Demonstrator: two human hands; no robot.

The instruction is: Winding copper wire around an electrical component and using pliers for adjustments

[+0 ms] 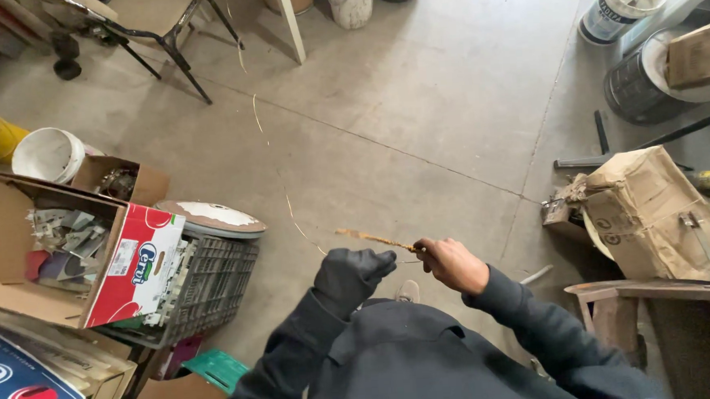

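My gloved left hand [351,274] and bare right hand [449,261] pinch a thin wire [291,211] above the plastic crate [206,288]; it could whip loose and cut my ungloved fingers.

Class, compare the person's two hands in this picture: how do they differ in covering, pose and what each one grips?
The left hand wears a dark glove; the right hand is bare. The left hand is a closed fist around the thin wire; the right hand pinches the brownish twisted strand between fingertips. The left hand sits slightly lower than the right hand. Both come from dark sleeves and meet close together over the concrete floor.
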